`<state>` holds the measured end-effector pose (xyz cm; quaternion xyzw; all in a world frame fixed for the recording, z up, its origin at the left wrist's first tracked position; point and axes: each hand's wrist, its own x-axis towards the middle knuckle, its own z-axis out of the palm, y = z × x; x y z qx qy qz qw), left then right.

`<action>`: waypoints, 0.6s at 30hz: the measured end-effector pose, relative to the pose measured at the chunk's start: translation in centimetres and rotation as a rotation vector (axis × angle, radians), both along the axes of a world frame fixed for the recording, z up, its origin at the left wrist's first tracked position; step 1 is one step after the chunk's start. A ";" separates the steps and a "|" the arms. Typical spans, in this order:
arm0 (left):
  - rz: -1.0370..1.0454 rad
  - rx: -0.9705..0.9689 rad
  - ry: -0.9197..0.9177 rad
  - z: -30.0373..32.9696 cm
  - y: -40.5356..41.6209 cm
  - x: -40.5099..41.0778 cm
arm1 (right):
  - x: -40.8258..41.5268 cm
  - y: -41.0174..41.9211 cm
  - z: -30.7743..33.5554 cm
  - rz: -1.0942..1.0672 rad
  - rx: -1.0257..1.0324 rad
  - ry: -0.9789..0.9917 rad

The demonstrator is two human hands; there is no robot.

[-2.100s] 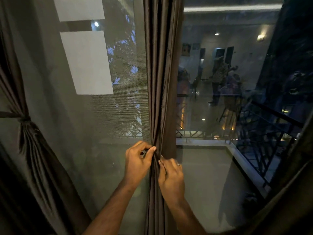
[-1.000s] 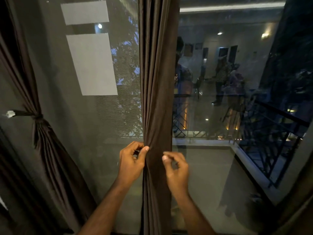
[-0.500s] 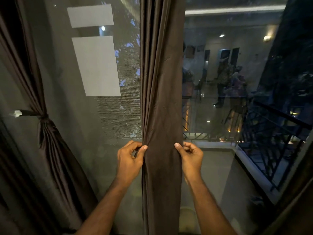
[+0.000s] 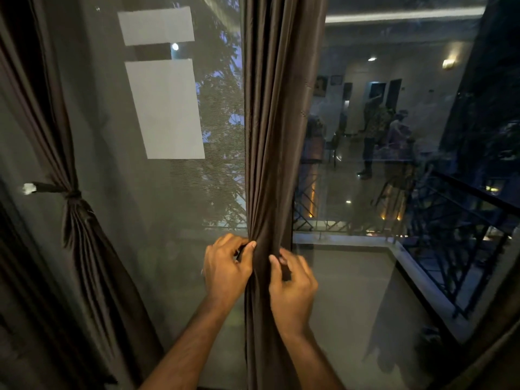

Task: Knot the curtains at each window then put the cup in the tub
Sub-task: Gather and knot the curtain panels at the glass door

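The right hand (image 4: 292, 288) has swung back in from the curtain's right edge and now gathers the folds beside the left hand (image 4: 226, 270). Both sets of fingers are closed tight on the dark brown curtain (image 4: 277, 136), bunching it into a narrow waist at the middle of the view. To the left, a second curtain (image 4: 81, 235) hangs already cinched by a tie (image 4: 53, 188). Behind them, window glass (image 4: 365, 277) shows a balcony railing (image 4: 455, 220) and a lit room's reflection.

Dim window glass (image 4: 351, 291) reflects a lit room; outside, a black railing (image 4: 461, 220) and trees (image 4: 222, 108).
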<state>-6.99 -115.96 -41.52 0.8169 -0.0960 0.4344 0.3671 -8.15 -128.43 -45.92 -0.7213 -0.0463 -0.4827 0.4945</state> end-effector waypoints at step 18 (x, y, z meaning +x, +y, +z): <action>-0.387 -0.307 0.150 0.1 0.0 -0.3 | -0.2 1.0 0.5 0.027 -0.285 -0.076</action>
